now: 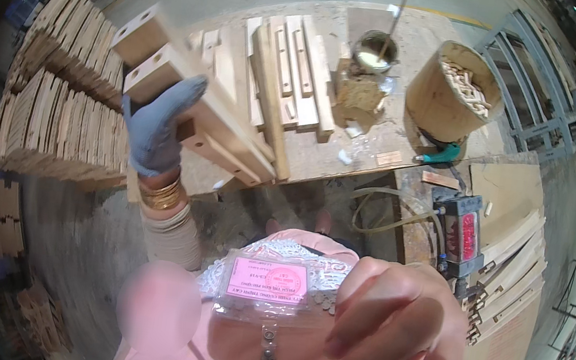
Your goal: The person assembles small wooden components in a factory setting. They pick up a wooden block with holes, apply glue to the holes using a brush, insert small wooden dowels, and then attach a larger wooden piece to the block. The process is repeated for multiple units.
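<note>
My left hand, in a grey-blue glove, is wrapped round a pale wooden bar with a drilled hole in its end. A second drilled bar lies alongside, its far end blurred. Below the hand, another drilled bar reaches to the bench's front edge. My bare right hand is raised close in front of my chest with its fingers curled closed; whatever they might hold is hidden. Several wooden bars lie side by side on the bench, right of the left hand.
On the bench stand a pot with a stick and a bucket of wooden dowels. A teal hand tool lies near a boxy device with a hose. Wood stacks rise left; slats and a metal frame are right.
</note>
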Demonstrator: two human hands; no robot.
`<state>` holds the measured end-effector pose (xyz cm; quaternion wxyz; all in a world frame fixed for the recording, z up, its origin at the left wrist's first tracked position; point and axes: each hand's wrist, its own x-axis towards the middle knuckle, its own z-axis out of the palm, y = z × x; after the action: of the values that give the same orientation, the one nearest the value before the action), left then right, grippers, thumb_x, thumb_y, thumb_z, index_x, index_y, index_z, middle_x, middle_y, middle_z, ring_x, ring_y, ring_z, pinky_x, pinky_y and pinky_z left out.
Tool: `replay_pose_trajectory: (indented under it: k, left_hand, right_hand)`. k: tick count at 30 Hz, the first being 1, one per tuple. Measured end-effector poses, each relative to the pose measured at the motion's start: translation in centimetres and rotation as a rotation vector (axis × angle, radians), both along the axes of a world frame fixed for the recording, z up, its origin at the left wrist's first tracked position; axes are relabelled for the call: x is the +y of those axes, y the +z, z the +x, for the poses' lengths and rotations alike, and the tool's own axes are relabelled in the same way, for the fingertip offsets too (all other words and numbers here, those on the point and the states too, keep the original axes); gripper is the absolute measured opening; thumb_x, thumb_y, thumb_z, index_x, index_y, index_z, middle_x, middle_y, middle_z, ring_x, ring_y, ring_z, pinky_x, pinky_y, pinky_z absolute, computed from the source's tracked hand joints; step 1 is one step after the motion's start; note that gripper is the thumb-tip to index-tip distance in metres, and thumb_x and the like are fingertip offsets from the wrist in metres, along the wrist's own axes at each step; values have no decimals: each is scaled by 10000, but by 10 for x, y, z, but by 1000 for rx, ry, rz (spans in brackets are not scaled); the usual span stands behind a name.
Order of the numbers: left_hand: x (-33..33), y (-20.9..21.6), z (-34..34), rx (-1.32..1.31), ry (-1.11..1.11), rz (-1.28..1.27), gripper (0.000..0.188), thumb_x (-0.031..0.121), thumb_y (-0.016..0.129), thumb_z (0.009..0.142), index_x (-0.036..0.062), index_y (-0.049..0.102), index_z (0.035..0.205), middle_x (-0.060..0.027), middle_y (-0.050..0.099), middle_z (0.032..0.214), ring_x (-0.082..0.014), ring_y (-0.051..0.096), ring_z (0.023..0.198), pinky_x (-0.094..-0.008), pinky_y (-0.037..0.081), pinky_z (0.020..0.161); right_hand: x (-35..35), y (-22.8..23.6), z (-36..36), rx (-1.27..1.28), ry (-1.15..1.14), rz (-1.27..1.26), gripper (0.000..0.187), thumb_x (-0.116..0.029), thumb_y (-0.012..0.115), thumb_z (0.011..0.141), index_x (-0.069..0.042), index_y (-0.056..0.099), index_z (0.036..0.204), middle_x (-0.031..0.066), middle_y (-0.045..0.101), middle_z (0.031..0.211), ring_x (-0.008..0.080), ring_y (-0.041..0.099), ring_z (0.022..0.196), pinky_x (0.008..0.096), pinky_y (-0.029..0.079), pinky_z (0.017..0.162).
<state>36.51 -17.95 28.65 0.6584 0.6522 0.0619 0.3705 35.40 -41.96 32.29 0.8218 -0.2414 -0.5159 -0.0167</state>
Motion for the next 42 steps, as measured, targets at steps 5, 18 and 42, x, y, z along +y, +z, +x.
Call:
replay_pose_trajectory:
  k: [5,18,42]
  left_hand:
    - [-21,8,24,-7,115,75,379,3,657,651,-30,586,1021,-100,625,951,-185,603,857,-278,480,763]
    - [-15,1,28,-10,84,-34,547,0,654,651,-9,506,1177,-119,601,1053,-204,590,947,-295,469,845]
    - [-15,10,24,23,21,78,468,23,728,650,47,504,1061,-22,550,926,-128,564,819,-255,480,724]
  right_hand:
    - [-36,3,31,-68,-37,-1,229,-350,681,770,-131,663,834,161,608,826,209,521,601,259,434,496]
    - [-89,-86,358,107,-908,-1296,518,-349,657,798,58,575,1107,141,634,942,192,597,859,290,472,738]
    - [-3,-110,318,-13,-938,-1001,298,-253,539,899,30,630,874,81,595,616,112,539,526,263,414,490]
